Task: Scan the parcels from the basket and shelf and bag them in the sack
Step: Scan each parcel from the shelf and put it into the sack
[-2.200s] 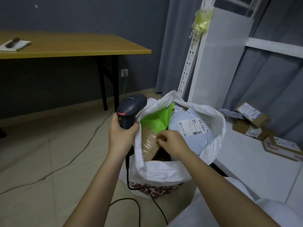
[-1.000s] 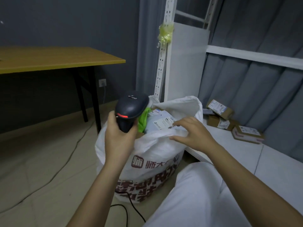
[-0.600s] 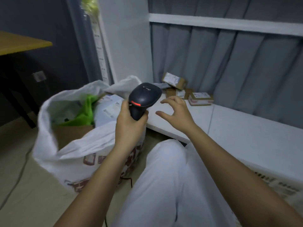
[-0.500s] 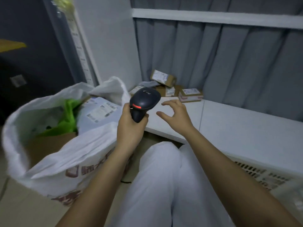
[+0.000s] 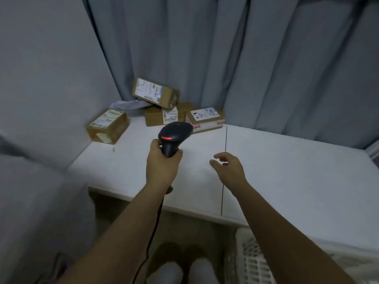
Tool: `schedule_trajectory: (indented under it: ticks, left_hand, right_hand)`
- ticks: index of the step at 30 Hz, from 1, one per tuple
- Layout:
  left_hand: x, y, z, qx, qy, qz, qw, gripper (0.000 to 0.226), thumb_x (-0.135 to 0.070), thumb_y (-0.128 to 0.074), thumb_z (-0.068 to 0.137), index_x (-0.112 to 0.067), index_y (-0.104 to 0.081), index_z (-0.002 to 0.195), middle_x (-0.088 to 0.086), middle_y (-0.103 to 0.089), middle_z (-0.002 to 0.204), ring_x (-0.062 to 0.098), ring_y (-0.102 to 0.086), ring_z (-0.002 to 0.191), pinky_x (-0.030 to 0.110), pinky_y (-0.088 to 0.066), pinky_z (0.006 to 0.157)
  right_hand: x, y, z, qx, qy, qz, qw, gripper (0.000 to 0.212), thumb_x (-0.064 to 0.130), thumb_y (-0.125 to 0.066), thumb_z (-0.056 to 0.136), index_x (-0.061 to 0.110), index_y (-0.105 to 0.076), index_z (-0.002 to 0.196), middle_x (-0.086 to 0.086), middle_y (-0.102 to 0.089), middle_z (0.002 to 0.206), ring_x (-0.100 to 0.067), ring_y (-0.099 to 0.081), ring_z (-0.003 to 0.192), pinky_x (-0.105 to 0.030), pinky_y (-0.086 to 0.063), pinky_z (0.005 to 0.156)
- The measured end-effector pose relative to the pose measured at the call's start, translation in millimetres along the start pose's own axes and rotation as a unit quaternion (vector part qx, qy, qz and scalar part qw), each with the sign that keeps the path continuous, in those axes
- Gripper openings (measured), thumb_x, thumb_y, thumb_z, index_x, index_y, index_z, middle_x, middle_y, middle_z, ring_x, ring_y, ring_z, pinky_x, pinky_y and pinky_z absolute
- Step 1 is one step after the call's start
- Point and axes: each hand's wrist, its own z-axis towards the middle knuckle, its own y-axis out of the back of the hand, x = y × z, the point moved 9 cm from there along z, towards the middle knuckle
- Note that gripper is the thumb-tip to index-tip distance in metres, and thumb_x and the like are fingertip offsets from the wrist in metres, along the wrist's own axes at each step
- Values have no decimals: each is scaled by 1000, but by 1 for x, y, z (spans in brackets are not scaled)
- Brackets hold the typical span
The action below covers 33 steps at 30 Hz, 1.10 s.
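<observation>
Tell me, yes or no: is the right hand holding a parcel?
No: the right hand hovers empty above the white shelf, short of the parcels, while the left hand grips the scanner.

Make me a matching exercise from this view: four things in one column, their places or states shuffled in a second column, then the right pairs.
Things:
1. scanner
2. right hand
3. tilted box
4. white basket

Places or states:
A. propped on other parcels by the curtain
B. low down, below the shelf edge
C. gripped in the left hand
D. empty, fingers loosely curled above the shelf

Pairs: 1-C, 2-D, 3-A, 4-B
</observation>
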Motion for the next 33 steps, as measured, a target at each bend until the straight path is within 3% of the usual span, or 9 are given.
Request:
schedule_trajectory:
  ticks: [4,10,14,18,20,23,25,28,33]
  left_hand:
    - [45,-54,96,-9,36,-37,999,30,-11,-68,84,-28,-44,88,12,-62,94,27,-62,81,48,-54,81]
    - [90,-118,213,6,60,-93,994,32,-6,-67,86,-16,-47,109,2,-60,88,15,-62,71,26,-54,60]
    - [117,-145,259,8,87,-83,993,32,-6,-66,87,-14,-43,109,1,-53,87,14,-56,69,28,-55,66]
    - [134,-164,289,12,92,-82,992,26,-8,-66,88,-21,-45,93,-1,-52,84,15,-56,69,32,-56,70]
    - [139,-172,299,16,90,-85,992,26,-11,-68,87,-23,-45,92,0,-54,86,19,-60,76,37,-58,76]
    - [139,-175,302,27,96,-92,991,31,-19,-72,84,-20,-48,102,6,-62,96,26,-65,91,43,-56,86]
    - [140,-170,294,24,107,-92,990,31,-20,-73,83,-18,-50,105,13,-64,103,30,-66,94,47,-55,88]
    - [140,-149,266,15,110,-87,990,26,-19,-72,84,-14,-53,101,16,-65,102,32,-67,92,50,-55,86]
    - [135,-106,184,8,126,-102,987,31,-13,-69,86,-12,-49,110,10,-63,98,22,-65,82,35,-57,70]
  right_hand:
    - [-26,-22,101,-6,4,-39,999,28,26,-64,92,15,-62,118,-9,-56,124,-18,-56,104,-31,-47,89]
    - [-47,-40,228,-46,4,-21,999,47,28,-59,95,16,-46,139,-2,-51,132,-20,-53,117,-36,-43,101]
    - [-57,-43,284,-76,7,4,997,53,35,-60,88,19,-46,138,-4,-53,135,-24,-55,120,-47,-44,104]
    - [-65,-40,330,-97,-13,0,995,61,21,-55,96,1,-27,146,-13,-35,148,-28,-38,134,-30,-30,107]
    - [-71,-43,349,-85,-44,39,995,58,23,-55,97,1,-29,145,-12,-42,145,-25,-43,130,-26,-34,100]
    - [-78,-46,347,-94,-69,83,990,52,38,-58,93,6,-47,133,-10,-53,129,-24,-55,109,-33,-44,96]
    - [-91,-42,331,-126,-82,92,984,57,47,-56,90,9,-51,131,-13,-53,128,-29,-56,110,-44,-46,100]
    - [-113,-41,281,-148,-100,157,971,47,48,-54,93,19,-54,129,-13,-58,123,-28,-59,105,-41,-48,94]
    - [-104,-51,188,-80,-83,317,942,34,44,-51,97,33,-45,128,3,-62,117,-15,-59,105,-43,-48,93]
